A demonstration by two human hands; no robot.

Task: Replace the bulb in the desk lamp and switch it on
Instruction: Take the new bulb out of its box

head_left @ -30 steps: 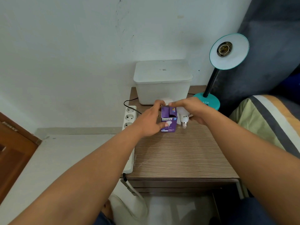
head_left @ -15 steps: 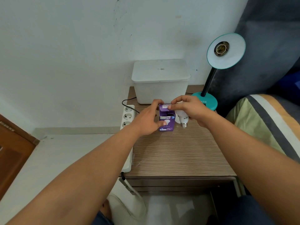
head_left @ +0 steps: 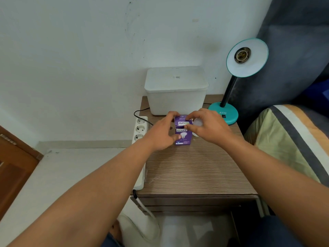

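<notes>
A purple bulb box stands upright on the wooden bedside table, its top flap folded open toward me. My left hand grips the box's left side. My right hand pinches the open flap from the right. A loose white bulb lies just right of the box, mostly hidden under my right hand. The teal desk lamp stands at the table's back right. Its shade faces me, and the socket in it holds no bulb.
A white lidded bin sits at the back of the table behind the box. A white power strip runs along the table's left edge with a black cable plugged in. A striped pillow lies to the right.
The box's top flap has been lifted open. My right hand has shifted over the loose bulb, which now shows less.
</notes>
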